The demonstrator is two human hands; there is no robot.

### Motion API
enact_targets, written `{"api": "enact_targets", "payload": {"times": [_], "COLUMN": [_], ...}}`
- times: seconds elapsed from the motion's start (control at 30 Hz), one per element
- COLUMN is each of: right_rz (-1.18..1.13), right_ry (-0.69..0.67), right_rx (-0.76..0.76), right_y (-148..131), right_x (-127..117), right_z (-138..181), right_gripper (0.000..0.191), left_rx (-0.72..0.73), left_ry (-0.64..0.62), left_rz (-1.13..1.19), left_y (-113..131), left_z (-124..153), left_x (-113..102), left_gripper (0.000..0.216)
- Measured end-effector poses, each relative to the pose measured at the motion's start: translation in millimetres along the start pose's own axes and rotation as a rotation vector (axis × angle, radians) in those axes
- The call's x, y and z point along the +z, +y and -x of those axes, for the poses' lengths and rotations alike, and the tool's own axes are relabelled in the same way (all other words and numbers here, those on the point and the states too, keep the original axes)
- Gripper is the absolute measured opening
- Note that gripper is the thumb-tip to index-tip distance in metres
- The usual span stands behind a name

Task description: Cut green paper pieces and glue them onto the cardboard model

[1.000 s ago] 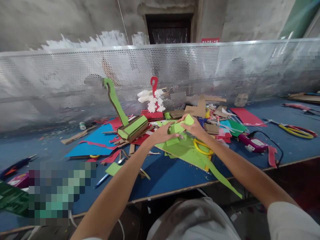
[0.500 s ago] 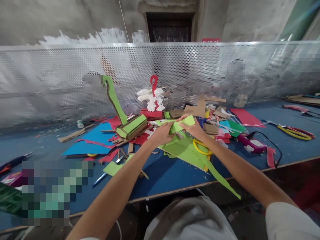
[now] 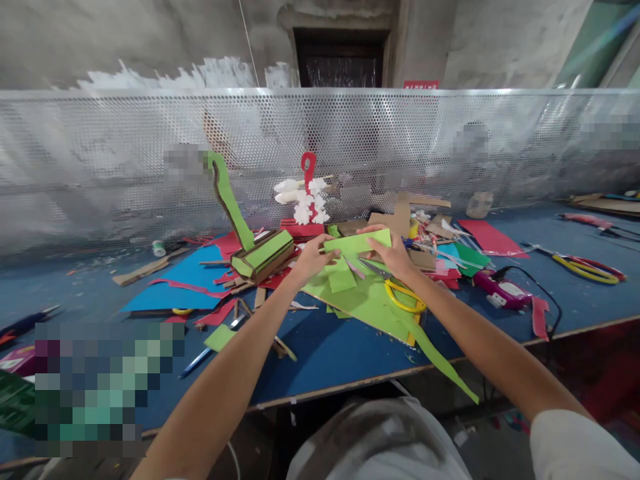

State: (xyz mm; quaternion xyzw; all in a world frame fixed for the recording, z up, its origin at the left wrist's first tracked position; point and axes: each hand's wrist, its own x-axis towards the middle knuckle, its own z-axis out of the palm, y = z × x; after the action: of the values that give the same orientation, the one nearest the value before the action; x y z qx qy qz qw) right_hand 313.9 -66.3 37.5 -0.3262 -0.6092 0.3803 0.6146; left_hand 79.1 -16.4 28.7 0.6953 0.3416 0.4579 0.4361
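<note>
Both my hands hold one piece of green paper above the blue table. My left hand pinches its left end. My right hand grips its right end, fingers curled over the top edge. The piece is spread flat between them. Beneath lies a large green sheet with a smaller green scrap on it. Yellow-handled scissors lie on that sheet just below my right hand.
A cardboard model with a green curved neck stands left of my hands. A red and white paper figure stands behind. Red, blue and brown scraps litter the table. A pink glue gun and more scissors lie at right. A perforated metal screen backs the table.
The green paper was bunched between my hands; it is now pulled flat and raised slightly. My hands have moved a little apart.
</note>
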Motion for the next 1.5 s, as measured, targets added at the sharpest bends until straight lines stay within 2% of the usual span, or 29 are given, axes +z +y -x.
{"api": "enact_targets", "payload": {"times": [0.17, 0.37, 0.5, 0.67, 0.93, 1.23, 1.5], "right_rz": [-0.133, -0.148, -0.116, -0.116, -0.217, -0.217, -0.203], "right_ry": [-0.054, -0.088, -0.099, -0.083, -0.034, -0.048, -0.015], "right_rx": [0.158, 0.229, 0.270, 0.276, 0.282, 0.252, 0.265], "right_y": [-8.6, -14.6, -10.2, -5.4, 2.6, 8.9, 8.8], "right_x": [-4.7, -7.7, -6.2, -2.4, -2.9, -1.1, -1.8], "right_z": [0.0, 0.6, -0.3, -1.3, -3.1, -4.2, -6.4], "right_gripper": [0.044, 0.037, 0.042, 0.046, 0.046, 0.049, 0.052], "left_rx": [0.001, 0.042, 0.065, 0.082, 0.192, 0.212, 0.219], "left_ry": [-0.013, -0.098, -0.101, -0.066, -0.010, 0.031, 0.100], "left_rz": [0.063, -0.039, -0.061, -0.012, -0.118, -0.115, -0.086], "left_y": [1.5, 3.6, 7.7, 10.4, 8.7, 19.6, 19.9], "left_z": [0.2, -0.7, 2.8, 4.8, 2.0, 6.8, 7.6], "left_x": [-5.7, -12.1, -12.7, -7.4, -2.4, 3.5, 3.9], "left_gripper": [0.051, 0.048, 0.051, 0.061, 0.037, 0.040, 0.043]}}
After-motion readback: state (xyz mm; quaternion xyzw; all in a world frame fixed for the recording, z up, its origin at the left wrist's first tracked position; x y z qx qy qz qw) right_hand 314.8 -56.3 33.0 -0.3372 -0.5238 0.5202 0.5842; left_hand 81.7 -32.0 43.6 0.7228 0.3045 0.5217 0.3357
